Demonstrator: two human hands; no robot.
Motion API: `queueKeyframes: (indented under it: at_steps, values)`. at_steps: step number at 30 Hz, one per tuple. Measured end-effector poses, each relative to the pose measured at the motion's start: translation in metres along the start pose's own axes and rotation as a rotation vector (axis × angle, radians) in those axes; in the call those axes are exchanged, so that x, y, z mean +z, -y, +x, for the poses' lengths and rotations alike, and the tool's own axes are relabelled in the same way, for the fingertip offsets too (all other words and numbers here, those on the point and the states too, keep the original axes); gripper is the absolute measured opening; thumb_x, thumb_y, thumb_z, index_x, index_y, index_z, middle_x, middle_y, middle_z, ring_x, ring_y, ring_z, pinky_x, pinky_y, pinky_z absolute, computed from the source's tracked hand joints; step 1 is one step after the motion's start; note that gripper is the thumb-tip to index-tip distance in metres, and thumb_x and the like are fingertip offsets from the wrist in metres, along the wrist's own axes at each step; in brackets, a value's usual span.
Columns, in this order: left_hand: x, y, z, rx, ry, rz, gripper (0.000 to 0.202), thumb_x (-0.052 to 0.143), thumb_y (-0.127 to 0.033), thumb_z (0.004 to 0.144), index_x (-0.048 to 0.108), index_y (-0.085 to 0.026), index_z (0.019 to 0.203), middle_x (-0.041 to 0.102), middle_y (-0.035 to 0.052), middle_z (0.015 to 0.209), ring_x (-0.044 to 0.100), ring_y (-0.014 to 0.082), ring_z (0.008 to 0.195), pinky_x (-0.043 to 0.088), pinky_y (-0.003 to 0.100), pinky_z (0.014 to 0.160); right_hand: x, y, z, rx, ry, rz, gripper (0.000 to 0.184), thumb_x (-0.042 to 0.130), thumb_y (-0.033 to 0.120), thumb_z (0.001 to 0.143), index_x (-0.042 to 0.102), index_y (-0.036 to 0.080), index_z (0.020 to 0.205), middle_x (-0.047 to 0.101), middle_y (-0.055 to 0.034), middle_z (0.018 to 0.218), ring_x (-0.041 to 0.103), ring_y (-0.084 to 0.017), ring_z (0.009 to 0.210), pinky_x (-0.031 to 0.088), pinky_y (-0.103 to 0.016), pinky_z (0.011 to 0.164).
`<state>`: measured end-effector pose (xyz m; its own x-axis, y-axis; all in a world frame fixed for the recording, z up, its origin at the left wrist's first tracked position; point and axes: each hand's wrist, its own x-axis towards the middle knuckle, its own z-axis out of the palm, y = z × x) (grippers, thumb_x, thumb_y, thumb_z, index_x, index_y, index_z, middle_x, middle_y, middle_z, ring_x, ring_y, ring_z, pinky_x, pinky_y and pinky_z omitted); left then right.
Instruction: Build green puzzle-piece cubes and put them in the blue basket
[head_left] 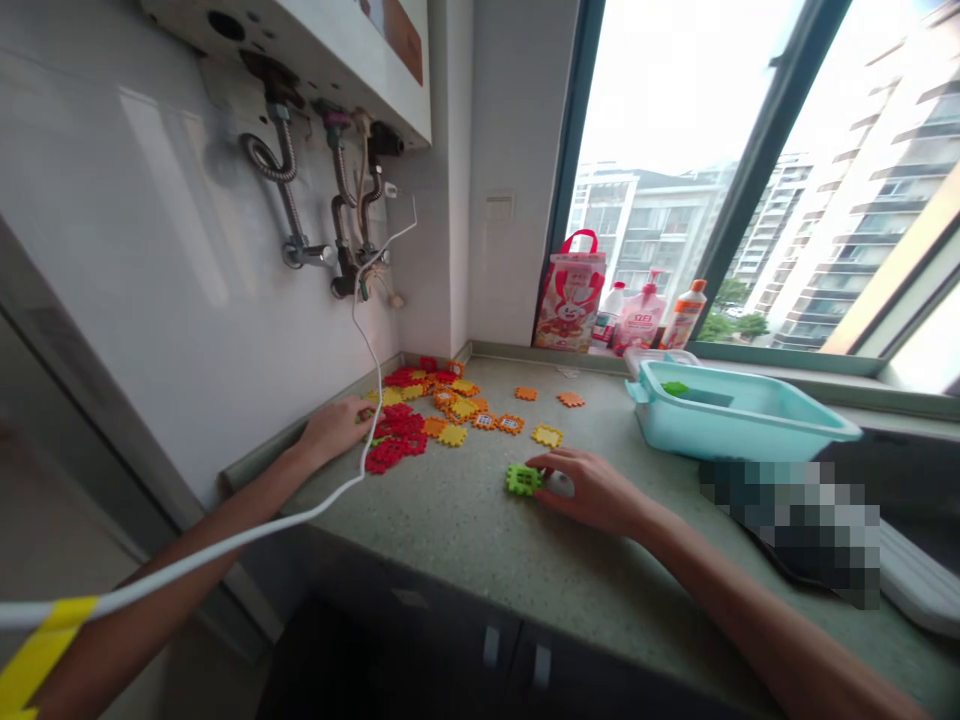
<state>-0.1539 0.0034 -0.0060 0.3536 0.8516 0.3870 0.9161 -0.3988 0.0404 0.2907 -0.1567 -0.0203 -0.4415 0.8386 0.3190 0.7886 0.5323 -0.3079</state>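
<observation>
Two bare hands work at the edge of a spill of plastic interlocking pieces.

The right hand [592, 490] is curled closed, gripping a lime-green plastic interlocking piece [522, 479] against a speckled green stone countertop [480, 535], with a small white object [559, 485] just under the palm. The left hand [335, 428] rests low beside a heap of red, orange and yellow plastic interlocking pieces [420, 420], its fingertips touching the heap's near edge; whether it holds a piece, I cannot tell. A thin white cable [362, 445] runs just past those fingertips. Beyond and right of the right hand sits a turquoise plastic tub [739, 420], with a green piece [675, 388] inside.
</observation>
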Motion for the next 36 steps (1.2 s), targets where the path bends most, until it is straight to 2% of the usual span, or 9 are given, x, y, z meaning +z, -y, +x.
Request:
queueKeyframes:
  at_steps: [4,8,13,20,25,32,36]
  values:
    - [-0.001,-0.005,0.002,0.05,-0.015,-0.059,0.037,0.055,-0.049,0.103,0.076,-0.019,0.109,0.076,0.0073,0.104,0.067,0.0221,0.09,0.048,0.032,0.083,-0.002,0.0,0.0,0.021,0.02,0.001,0.036,0.066,0.035,0.094,0.07,0.029,0.129,0.076,-0.0042,0.115,0.072,-0.021,0.098,0.055,-0.037,0.093]
    - [-0.009,-0.002,-0.019,0.19,-0.021,-0.085,0.025,0.058,-0.038,0.1,0.073,-0.019,0.1,0.074,0.0061,0.106,0.065,0.0217,0.102,0.046,0.033,0.097,-0.003,0.0,0.0,0.023,0.017,-0.005,0.035,0.066,0.035,0.094,0.071,0.028,0.128,0.076,-0.005,0.115,0.072,-0.022,0.099,0.055,-0.038,0.093]
    - [-0.013,0.004,-0.039,0.28,0.0,-0.027,0.025,0.065,-0.043,0.097,0.072,-0.02,0.104,0.073,0.0062,0.114,0.062,0.0242,0.109,0.044,0.038,0.103,-0.002,0.0,0.001,0.019,0.017,-0.003,0.036,0.067,0.034,0.093,0.071,0.029,0.128,0.076,-0.0053,0.115,0.071,-0.022,0.1,0.054,-0.038,0.095]
    - [-0.003,0.004,-0.033,0.239,0.015,-0.071,0.032,0.059,-0.047,0.099,0.068,-0.017,0.099,0.072,0.0074,0.111,0.063,0.0239,0.105,0.047,0.036,0.1,-0.002,-0.001,0.001,0.022,0.025,-0.005,0.038,0.067,0.037,0.094,0.07,0.028,0.131,0.076,-0.006,0.114,0.071,-0.022,0.1,0.055,-0.038,0.093]
    - [-0.003,0.007,-0.042,0.078,0.016,-0.123,0.041,0.059,-0.057,0.096,0.067,-0.018,0.106,0.073,0.0071,0.108,0.067,0.0247,0.096,0.051,0.037,0.093,-0.004,-0.001,0.0,0.013,0.022,0.0,0.038,0.066,0.036,0.094,0.071,0.028,0.13,0.076,-0.0055,0.114,0.072,-0.023,0.1,0.055,-0.038,0.093]
    - [-0.008,0.018,-0.072,0.079,-0.064,-0.179,0.063,0.055,-0.071,0.09,0.073,-0.02,0.123,0.071,0.0114,0.131,0.064,0.0309,0.123,0.046,0.045,0.115,-0.006,0.0,0.0,0.016,0.045,-0.019,0.037,0.066,0.036,0.095,0.071,0.026,0.13,0.075,-0.0073,0.119,0.071,-0.024,0.105,0.054,-0.04,0.098]
    - [-0.016,0.02,-0.093,0.032,0.015,-0.213,0.061,0.05,-0.07,0.09,0.073,-0.027,0.128,0.069,0.0065,0.14,0.06,0.0316,0.133,0.044,0.047,0.12,-0.006,0.001,0.0,0.007,0.042,-0.024,0.037,0.067,0.036,0.094,0.071,0.027,0.129,0.075,-0.0072,0.119,0.071,-0.024,0.106,0.054,-0.039,0.099]
